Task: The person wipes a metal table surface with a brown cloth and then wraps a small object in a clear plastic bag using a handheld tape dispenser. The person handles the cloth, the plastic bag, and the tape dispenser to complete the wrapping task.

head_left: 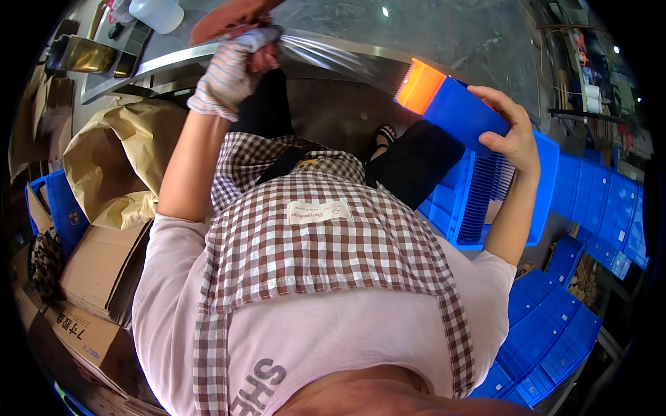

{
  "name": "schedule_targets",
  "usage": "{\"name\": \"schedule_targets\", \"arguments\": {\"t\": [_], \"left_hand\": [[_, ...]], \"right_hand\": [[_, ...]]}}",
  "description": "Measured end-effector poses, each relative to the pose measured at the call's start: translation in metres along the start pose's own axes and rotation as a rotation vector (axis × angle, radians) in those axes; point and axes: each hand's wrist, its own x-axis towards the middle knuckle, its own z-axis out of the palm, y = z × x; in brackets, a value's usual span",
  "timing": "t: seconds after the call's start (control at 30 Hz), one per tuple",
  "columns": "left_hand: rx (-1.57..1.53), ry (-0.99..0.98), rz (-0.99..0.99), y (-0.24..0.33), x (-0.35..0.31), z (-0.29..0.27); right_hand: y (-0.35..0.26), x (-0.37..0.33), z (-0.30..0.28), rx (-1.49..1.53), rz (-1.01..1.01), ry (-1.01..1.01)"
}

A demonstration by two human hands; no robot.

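Note:
My left hand (223, 82), in a striped knit glove, is closed at the table's near edge. It grips a reddish-brown, cloth-like piece (232, 19); motion blur hides exactly what this is. A shiny clear strip (333, 59) stretches from beside that hand toward the right. Bare and ungloved, my right hand (510, 128) wraps around a blue tape dispenser (458, 114) with an orange, toothed front end. The dispenser is held up over the table's near right corner, above a blue plastic bin (543, 191). Between the hands, the strip is blurred and its right end is unclear.
The grey metal-edged table (444, 35) spans the front. A translucent plastic jug (158, 14) stands at its far left. On my left are a brown paper sack (118, 159) and stacked cardboard (104, 267). Several blue bins (548, 333) fill the right side.

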Motion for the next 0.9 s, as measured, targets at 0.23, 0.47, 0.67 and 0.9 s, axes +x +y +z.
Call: {"name": "schedule_targets", "arguments": {"t": [0.23, 0.47, 0.67, 0.9], "left_hand": [[0.228, 0.019, 0.283, -0.008, -0.007, -0.038], [0.163, 0.044, 0.132, -0.074, -0.010, -0.020], [0.130, 0.174, 0.079, -0.097, -0.019, -0.028], [0.110, 0.118, 0.093, -0.091, -0.030, -0.027]], "right_hand": [[0.071, 0.075, -0.014, -0.465, -0.170, -0.084], [0.140, 0.151, -0.027, -0.807, -0.165, -0.051], [0.043, 0.128, 0.063, -0.750, -0.637, 0.375], [0.044, 0.183, 0.194, -0.320, -0.576, 0.024]]}}
